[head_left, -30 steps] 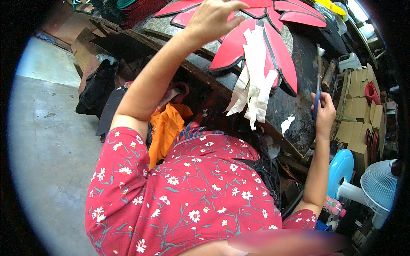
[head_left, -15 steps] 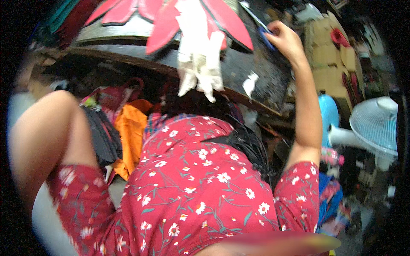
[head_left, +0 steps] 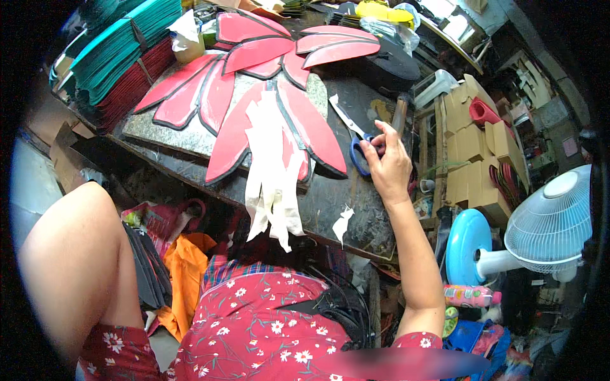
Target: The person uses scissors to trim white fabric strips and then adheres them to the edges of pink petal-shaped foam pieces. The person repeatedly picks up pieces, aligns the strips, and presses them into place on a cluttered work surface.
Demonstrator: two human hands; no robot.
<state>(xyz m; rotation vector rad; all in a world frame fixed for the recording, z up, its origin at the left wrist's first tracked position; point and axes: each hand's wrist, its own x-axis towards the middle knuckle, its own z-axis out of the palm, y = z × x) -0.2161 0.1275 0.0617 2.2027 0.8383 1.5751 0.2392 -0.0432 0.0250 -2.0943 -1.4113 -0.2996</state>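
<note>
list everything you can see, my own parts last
flat worktable: 1, black, centre
speckled slab: 1, grey, on the worktable
petal-shaped black-edged panels: several, red, mostly over the slab
long thin strips: several, white, across front panels
small ragged scrap: 1, white, front of worktable
blue-handled metal scissors: 1, blue and silver, right of strips
strapped sheet stacks: 2, teal and dark red, upper left
cardboard boxes: several, brown, right
round-caged fan: 1, white and blue, lower right
crumpled cloth: 1, orange, lower left
left arm: 1, bare, left; hand unseen
right hand: 1, bare, at the scissors
</note>
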